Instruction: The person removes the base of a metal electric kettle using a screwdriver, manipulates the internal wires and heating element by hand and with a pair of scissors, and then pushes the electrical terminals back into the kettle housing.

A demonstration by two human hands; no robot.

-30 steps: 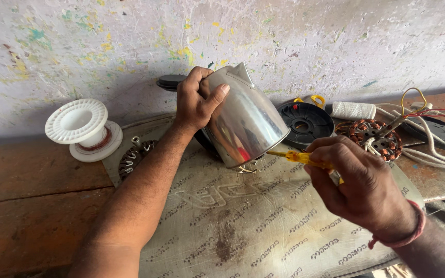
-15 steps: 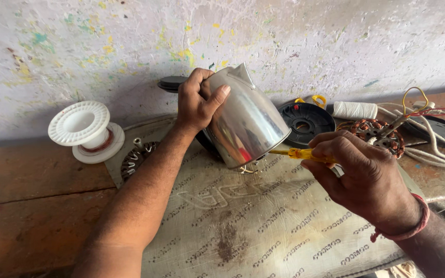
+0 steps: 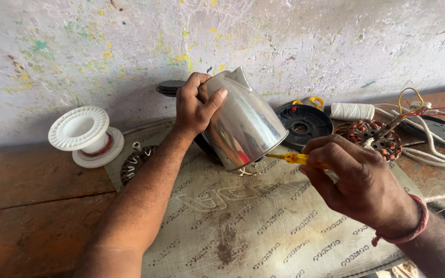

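My left hand [image 3: 195,105] stays wrapped around the upper body of the steel kettle [image 3: 243,123], holding it tipped on its side just above the printed sack [image 3: 263,231] spread over the surface, toward its back edge. Its open base faces my right hand [image 3: 359,183], which is closed on a yellow-handled screwdriver [image 3: 294,158]. Over the last second little has changed: the kettle keeps its tilt, and my right hand has eased slightly closer, so the tool is now right at the base rim. The tip itself is hidden behind that rim, so I cannot tell what it touches. Wires hang below the base, too small to make out. My right forearm is cut off at the frame's corner.
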